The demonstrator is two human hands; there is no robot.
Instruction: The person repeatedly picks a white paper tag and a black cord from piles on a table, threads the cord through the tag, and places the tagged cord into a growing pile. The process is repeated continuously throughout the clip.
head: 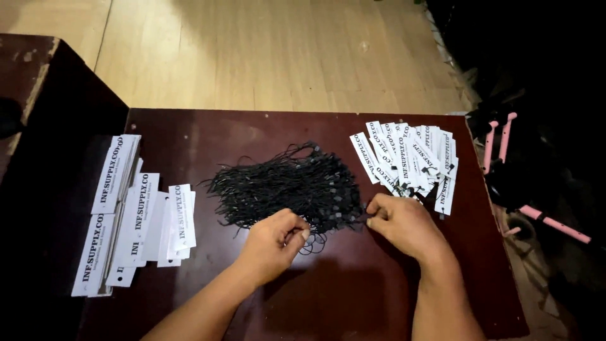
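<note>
Head view showed your left hand (273, 243) and right hand (399, 222) both closed, pinching black strings (287, 186) on the dark table (353, 297) between white tags (407, 158).

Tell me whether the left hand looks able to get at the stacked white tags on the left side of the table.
Probably yes. The left hand sits at the black string pile, and only bare dark table lies between it and the stacked white tags. Nothing stands in the way.

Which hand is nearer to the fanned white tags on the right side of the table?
Right. The right hand lies just below-left of the fanned tags, almost at their lower edge. The left hand is farther left, at the near edge of the black strings.
</note>
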